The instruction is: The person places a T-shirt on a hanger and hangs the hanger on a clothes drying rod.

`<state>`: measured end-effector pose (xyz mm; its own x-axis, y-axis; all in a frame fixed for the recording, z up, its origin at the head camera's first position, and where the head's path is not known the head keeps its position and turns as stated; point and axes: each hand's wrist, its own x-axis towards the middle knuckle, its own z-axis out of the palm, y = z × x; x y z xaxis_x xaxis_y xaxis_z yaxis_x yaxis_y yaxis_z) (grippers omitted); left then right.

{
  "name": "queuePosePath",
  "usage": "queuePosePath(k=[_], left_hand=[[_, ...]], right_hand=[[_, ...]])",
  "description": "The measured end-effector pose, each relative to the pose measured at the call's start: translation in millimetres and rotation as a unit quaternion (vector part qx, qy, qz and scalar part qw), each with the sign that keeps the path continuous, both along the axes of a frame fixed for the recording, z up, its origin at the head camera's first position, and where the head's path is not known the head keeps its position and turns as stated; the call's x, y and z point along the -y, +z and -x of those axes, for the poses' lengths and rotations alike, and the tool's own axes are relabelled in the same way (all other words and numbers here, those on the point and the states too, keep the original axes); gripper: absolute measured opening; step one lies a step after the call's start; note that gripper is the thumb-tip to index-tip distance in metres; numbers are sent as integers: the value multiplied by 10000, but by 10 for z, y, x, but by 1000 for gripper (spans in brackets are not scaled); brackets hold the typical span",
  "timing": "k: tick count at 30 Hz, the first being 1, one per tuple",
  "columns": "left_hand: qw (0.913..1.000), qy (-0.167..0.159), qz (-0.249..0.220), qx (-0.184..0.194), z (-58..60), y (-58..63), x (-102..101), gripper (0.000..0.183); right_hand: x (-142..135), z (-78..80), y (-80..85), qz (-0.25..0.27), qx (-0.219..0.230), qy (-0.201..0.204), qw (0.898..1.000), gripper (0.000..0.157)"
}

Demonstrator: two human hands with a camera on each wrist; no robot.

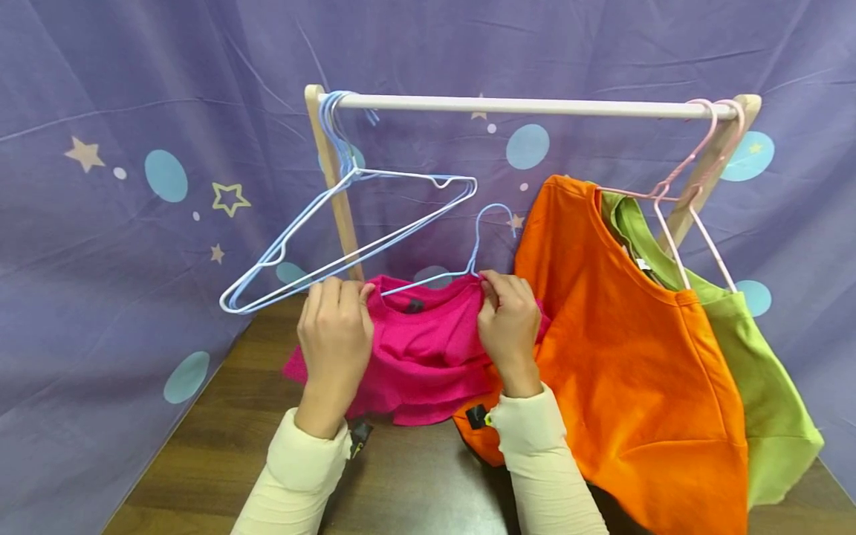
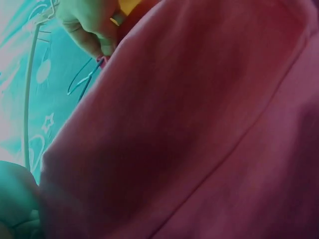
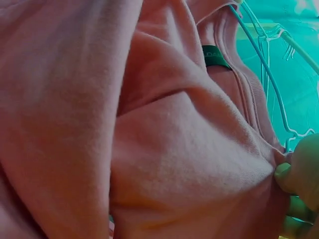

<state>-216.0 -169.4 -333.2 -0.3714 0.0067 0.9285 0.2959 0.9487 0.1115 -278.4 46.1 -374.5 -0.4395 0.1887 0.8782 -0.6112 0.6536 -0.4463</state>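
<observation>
A bright pink T-shirt (image 1: 428, 349) hangs between both hands, its neckline upward and a dark label (image 1: 415, 305) inside the collar. A blue hanger (image 1: 435, 280) runs through the neck opening, its hook (image 1: 495, 206) standing free below the rail. My left hand (image 1: 334, 319) grips the shirt's left shoulder; the hanger's end there is hidden by cloth and fingers. With thumb and fingers, my right hand (image 1: 510, 316) pinches the collar edge beside the hanger's neck, also seen as the pinching right hand (image 3: 301, 174) in the right wrist view. Pink cloth (image 2: 174, 124) fills most of the left wrist view.
A white rail (image 1: 535, 105) on wooden posts spans the back. White and blue hangers (image 1: 354, 174) hang at its left. At its right, an orange shirt (image 1: 635, 371) and a green shirt (image 1: 769, 386) hang on pink hangers (image 1: 675, 178). Below lies a wooden tabletop (image 1: 221, 446).
</observation>
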Motion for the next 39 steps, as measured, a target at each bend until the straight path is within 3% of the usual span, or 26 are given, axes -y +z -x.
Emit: queuePosePath(k=[7,13,16,18,21,24,27,29,31,34,36,39], left_hand=[[9970,-769,-10,28,37,-39,-75,14],[9959,-779,-450,-12,37,68,142,15],[9946,-780,-597,328,13,134,306,15],[9904,-946,-606,803,-8,169,408,15],[9747,-1383,-445,1700,-45,207,534,17],[9495,-1851,-359,2506,-73,230,607,18],[9260,-2082,-518,3107,-104,245,634,16],[9178,-2111,-709,3287,-111,245,632,12],[9220,-2023,-848,3189,-103,236,625,8],[9418,-1932,-822,2625,-67,213,608,4],[9547,-1946,-565,2179,-38,197,598,6],[9655,-2037,-1,1624,-10,182,591,13]], right_hand=[[77,-12,-3,-200,-94,-112,9997,13],[88,-13,-2,-201,-279,-37,9994,13],[67,-6,6,-163,-405,115,9990,15],[42,5,15,-90,-514,215,9984,16],[-7,23,23,52,-651,356,9972,18],[-54,45,18,157,-777,441,9959,19],[-75,59,11,158,-814,487,9954,18],[-81,64,5,132,-815,501,9953,17],[-82,64,2,121,-810,522,9953,17],[-82,66,-2,130,-764,512,9957,15],[-88,70,-5,176,-720,455,9962,15],[-91,69,-1,253,-628,359,9971,13]])
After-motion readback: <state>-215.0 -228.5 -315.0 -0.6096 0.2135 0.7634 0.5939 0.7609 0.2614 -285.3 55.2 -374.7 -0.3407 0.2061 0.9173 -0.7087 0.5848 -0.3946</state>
